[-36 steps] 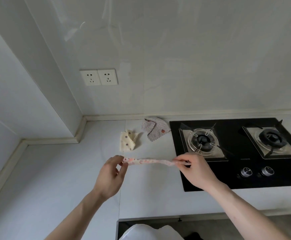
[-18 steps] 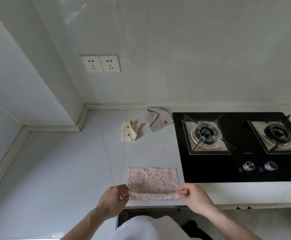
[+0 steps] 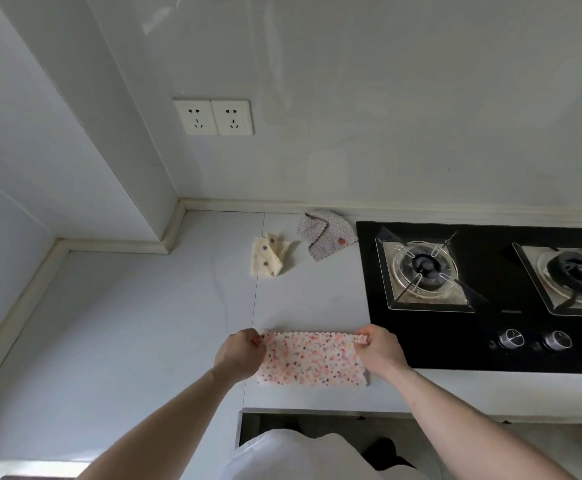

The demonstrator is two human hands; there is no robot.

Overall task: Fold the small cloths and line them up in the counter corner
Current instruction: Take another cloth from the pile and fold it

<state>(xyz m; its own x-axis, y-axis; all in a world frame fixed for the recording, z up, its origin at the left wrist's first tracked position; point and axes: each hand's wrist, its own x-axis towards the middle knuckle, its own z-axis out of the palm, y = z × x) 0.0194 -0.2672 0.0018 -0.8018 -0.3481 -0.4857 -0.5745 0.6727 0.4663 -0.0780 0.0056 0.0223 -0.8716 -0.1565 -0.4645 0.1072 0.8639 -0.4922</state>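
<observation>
A pink speckled cloth [image 3: 312, 360] lies folded in half on the white counter [image 3: 144, 341] near its front edge. My left hand [image 3: 239, 353] pinches its far left corner. At the far right corner, my right hand [image 3: 379, 351] pinches the folded edge. Farther back lie a crumpled cream cloth with dark dots [image 3: 269, 256] and a crumpled grey dotted cloth [image 3: 327, 237] near the back wall.
A black gas hob [image 3: 483, 296] with two burners and two knobs fills the counter's right side, just right of my right hand. Twin wall sockets [image 3: 213, 117] sit above the counter corner [image 3: 178, 216]. The counter's front edge runs just below the pink cloth.
The pink cloth was held stretched in the air, then laid flat on the counter. Both hands have now carried its near edge over to the far edge, halving it.
</observation>
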